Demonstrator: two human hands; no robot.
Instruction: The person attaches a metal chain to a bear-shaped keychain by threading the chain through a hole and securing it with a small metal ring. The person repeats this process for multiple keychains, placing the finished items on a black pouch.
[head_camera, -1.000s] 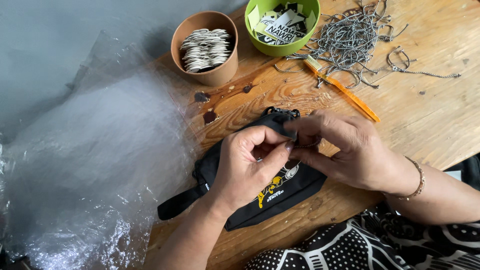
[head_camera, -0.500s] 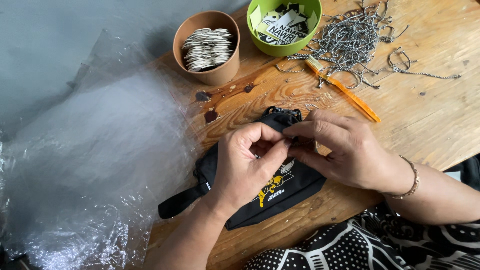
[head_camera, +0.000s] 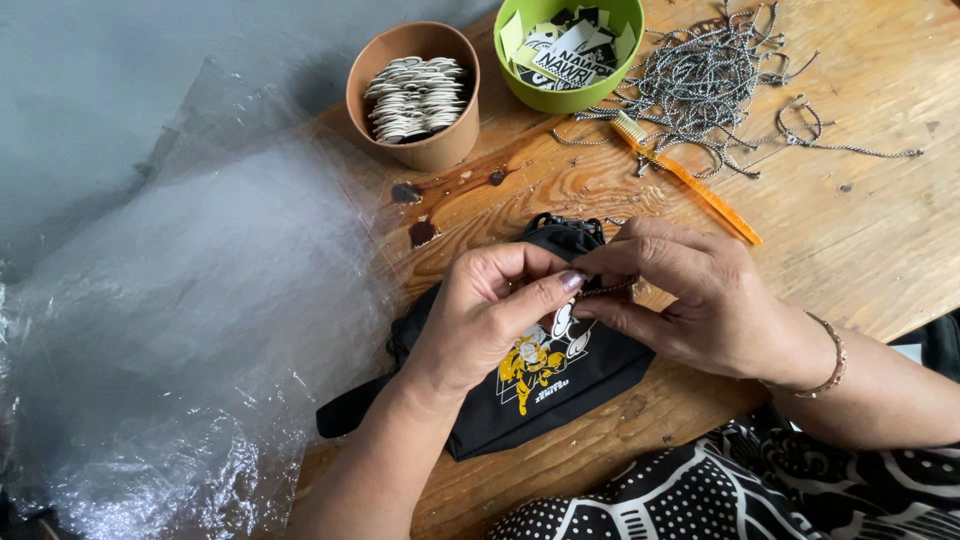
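A small black pouch (head_camera: 560, 385) with a yellow and white print lies on the wooden table (head_camera: 870, 230). Both hands meet just above it. My left hand (head_camera: 490, 315) pinches something small between thumb and fingers. My right hand (head_camera: 690, 300) holds a thin speckled cord (head_camera: 608, 288) at the same spot, fingertips touching the left hand's. A bracelet sits on the right wrist. What the fingers pinch is mostly hidden.
A brown cup (head_camera: 415, 95) of round white tags and a green bowl (head_camera: 570, 50) of printed labels stand at the back. A pile of grey cords (head_camera: 710, 85) and an orange toothbrush (head_camera: 685, 180) lie beside them. Clear plastic bags (head_camera: 170, 340) cover the left.
The hands stay together over the pouch; the fingers shifted slightly while working the cord. The pouch has not moved.
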